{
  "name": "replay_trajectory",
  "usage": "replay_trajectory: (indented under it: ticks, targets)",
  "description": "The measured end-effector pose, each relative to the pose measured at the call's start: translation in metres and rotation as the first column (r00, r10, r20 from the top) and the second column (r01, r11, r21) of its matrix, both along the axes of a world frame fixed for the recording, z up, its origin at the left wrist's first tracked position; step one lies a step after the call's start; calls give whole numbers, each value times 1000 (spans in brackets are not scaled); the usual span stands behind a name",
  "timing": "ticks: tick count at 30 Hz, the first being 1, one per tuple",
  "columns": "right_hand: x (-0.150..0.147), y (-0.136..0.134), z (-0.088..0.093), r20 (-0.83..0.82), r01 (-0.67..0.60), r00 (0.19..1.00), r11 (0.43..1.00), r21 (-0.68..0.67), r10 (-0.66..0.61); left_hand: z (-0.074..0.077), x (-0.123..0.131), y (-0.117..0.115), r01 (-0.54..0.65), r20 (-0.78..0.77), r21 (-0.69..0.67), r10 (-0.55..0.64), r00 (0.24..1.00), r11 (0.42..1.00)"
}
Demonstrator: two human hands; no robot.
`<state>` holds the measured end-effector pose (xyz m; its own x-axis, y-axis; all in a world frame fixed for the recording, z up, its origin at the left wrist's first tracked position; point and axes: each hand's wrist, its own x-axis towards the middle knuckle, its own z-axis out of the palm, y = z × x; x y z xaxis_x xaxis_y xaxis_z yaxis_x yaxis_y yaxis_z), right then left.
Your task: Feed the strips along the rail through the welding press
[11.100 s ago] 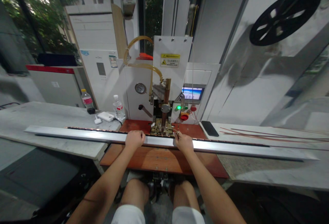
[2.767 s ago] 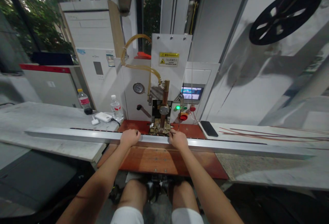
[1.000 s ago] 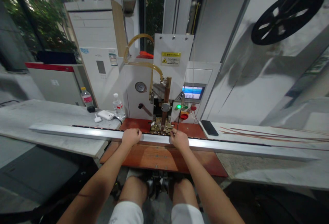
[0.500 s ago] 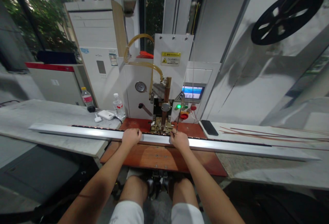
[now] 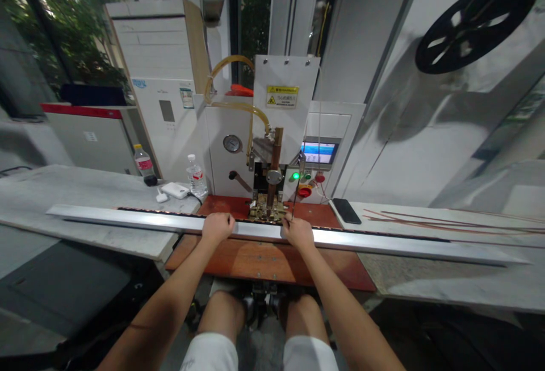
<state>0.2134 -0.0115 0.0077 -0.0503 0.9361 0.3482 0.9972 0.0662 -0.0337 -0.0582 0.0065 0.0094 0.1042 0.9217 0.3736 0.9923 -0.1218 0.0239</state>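
A long silver metal bar (image 5: pixel 353 240) lies crosswise in front of the machine. Along its far edge runs a thin dark strip with small copper-coloured bits (image 5: pixel 157 213). Left of the machine's brass-coloured fixture (image 5: pixel 269 210), my left hand (image 5: pixel 218 227) is closed over the bar and strip. On the fixture's right, my right hand (image 5: pixel 298 231) pinches at the strip, close to a thin upright rod (image 5: pixel 295 197). Both hands' fingertips are partly hidden. A brown vertical electrode-like rod (image 5: pixel 275 158) comes down onto the fixture between my hands.
The white machine (image 5: pixel 281 124) has a lit screen (image 5: pixel 319 152) and a red knob (image 5: pixel 305 191). Bottles (image 5: pixel 196 175) and a white charger (image 5: pixel 175 190) stand at left. A phone (image 5: pixel 346 211) and copper-coloured strips (image 5: pixel 409 219) lie at right. A wooden board (image 5: pixel 264 260) is under the bar.
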Motion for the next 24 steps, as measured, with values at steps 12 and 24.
replay_trajectory:
  ticks: [12, 24]
  targets:
    - [6, -2, 3, -1, 6, 1000, 1000, 5, -6, 0, 6, -1, -10, 23, -31, 11, 1000, 999]
    - [10, -3, 2, -13, 31, 999, 999, -14, -31, 1, 12, -4, -23, 45, -33, 25, 999, 999]
